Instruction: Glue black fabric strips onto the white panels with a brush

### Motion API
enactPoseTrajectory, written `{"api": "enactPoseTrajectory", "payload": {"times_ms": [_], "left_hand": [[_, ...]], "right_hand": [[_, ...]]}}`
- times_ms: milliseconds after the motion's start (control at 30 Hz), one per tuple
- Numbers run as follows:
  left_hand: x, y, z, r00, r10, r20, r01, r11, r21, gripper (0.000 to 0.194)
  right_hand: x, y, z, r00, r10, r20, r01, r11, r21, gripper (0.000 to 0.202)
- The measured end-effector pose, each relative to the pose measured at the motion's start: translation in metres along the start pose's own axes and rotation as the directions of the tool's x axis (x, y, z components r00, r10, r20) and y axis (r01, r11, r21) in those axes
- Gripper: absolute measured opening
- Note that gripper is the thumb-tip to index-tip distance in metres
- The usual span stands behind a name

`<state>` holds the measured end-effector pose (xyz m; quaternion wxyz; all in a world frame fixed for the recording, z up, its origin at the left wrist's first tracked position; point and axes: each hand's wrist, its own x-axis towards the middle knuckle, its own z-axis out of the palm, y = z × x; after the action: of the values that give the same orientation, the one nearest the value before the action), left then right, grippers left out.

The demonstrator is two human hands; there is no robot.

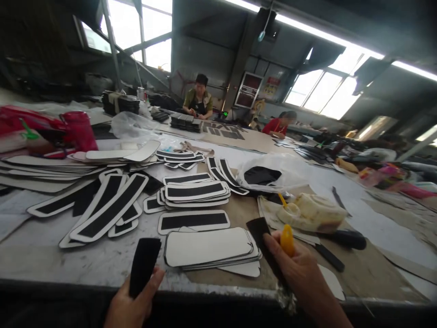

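My left hand point(134, 298) is closed round a black strip point(145, 262), held upright at the table's front edge. Another dark strip point(261, 237) is in my right hand point(297, 269), along with a yellow-handled tool point(287, 240) whose lower end is hard to make out. Between my hands lies a stack of white curved pieces point(208, 246). Just behind it are white pieces with black centres point(194, 222), one lying alone and more in a pile point(195, 190). Longer black-centred pieces point(109, 207) overlap at the left.
A stained cream container point(317, 209), a black-handled tool point(346, 239) and a plastic bag point(283, 171) lie at the right. White sheets point(41, 173) and a red bag point(78, 132) sit at the left. Two people work across the table.
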<state>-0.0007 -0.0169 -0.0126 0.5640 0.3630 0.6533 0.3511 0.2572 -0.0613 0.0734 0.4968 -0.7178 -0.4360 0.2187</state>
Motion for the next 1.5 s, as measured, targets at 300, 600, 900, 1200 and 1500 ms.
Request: {"api": "enactPoseTrajectory", "payload": {"times_ms": [300, 600, 900, 1200, 1500], "left_hand": [[0.036, 0.032, 0.006, 0.988, 0.141, 0.057, -0.148, 0.976, 0.162, 0.051], [0.052, 0.034, 0.007, 0.954, 0.164, 0.251, -0.19, 0.978, 0.085, 0.04], [0.062, 0.033, 0.005, 0.945, 0.115, 0.307, -0.14, 0.988, 0.059, 0.038], [0.061, 0.043, 0.009, 0.955, 0.098, 0.28, -0.141, 0.98, 0.138, 0.032], [0.071, 0.044, 0.019, 0.944, 0.186, 0.273, -0.285, 0.878, 0.385, 0.036]], "right_hand": [[0.011, -0.002, 0.05, 0.876, -0.115, 0.468, 0.27, 0.922, -0.278, 0.027], [0.035, -0.01, 0.088, 0.735, -0.01, 0.678, 0.316, 0.89, -0.328, 0.022], [0.064, -0.014, 0.124, 0.599, 0.061, 0.799, 0.368, 0.865, -0.341, 0.021], [0.076, -0.008, 0.139, 0.556, 0.189, 0.809, 0.408, 0.786, -0.464, 0.02], [0.071, -0.004, 0.142, 0.589, 0.151, 0.794, 0.491, 0.714, -0.5, 0.024]]}}
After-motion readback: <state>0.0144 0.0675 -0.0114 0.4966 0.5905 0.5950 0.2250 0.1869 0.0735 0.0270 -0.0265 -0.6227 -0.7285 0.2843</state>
